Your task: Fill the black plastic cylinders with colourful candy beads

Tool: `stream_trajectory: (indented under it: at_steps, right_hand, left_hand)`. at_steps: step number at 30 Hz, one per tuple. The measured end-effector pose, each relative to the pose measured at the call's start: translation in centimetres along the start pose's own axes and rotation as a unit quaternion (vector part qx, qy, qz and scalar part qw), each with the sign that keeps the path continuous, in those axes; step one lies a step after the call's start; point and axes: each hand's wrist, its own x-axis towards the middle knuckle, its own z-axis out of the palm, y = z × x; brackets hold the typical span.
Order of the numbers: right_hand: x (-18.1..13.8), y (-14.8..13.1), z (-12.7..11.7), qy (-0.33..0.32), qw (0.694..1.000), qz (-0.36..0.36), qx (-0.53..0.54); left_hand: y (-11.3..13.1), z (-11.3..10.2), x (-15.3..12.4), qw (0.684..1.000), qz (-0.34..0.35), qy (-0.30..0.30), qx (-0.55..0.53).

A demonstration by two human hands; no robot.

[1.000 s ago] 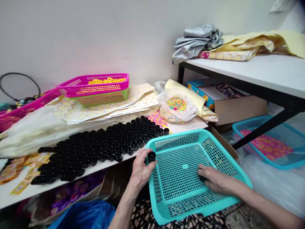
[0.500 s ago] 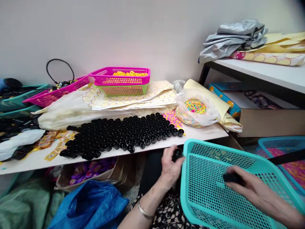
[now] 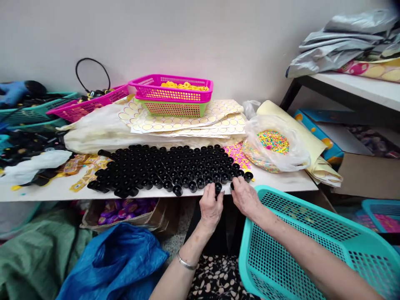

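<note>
Rows of small black plastic cups (image 3: 150, 168) stand packed together along the front of the white table (image 3: 162, 195). At their right front corner, my left hand (image 3: 211, 205) pinches one black cup (image 3: 218, 188), its open end facing up. Just to the right, my right hand (image 3: 245, 193) is closed around another black cup (image 3: 232, 186), mostly covered by the fingers. My right forearm reaches across the turquoise mesh basket (image 3: 261, 233), which sits low in front of the table with small pale bits at its far side.
A clear bag of colourful beads (image 3: 275, 143) and loose pink beads (image 3: 237, 155) lie right of the cups. Behind are a pink basket (image 3: 175, 96) with yellow rings and patterned sheets (image 3: 187, 125). A raised shelf (image 3: 346, 87) holds grey plastic. Below are a blue sack (image 3: 115, 262) and purple packets (image 3: 125, 211).
My right hand has moved left out of the basket to the table edge, beside my left hand. My left hand has shifted slightly up and left with its cup. The view has turned left.
</note>
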Motion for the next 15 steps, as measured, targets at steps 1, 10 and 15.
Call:
stream_trajectory:
  at_steps: [1, 10, 15]
  right_hand:
    - [0.1, 0.0, 0.2, 0.008, 1.0, 0.007, 0.004]
    - [1.4, 1.0, 1.9, 0.034, 0.996, 0.01, 0.082]
    - [1.4, 1.0, 0.2, 0.021, 0.994, -0.023, 0.105]
  left_hand:
    - [-0.1, 0.1, -0.1, 1.0, 0.004, 0.007, 0.004]
    - [-0.7, 0.6, 0.6, 0.997, 0.063, 0.029, 0.025]
    - [-1.2, 0.5, 1.7, 0.995, 0.086, 0.029, 0.042]
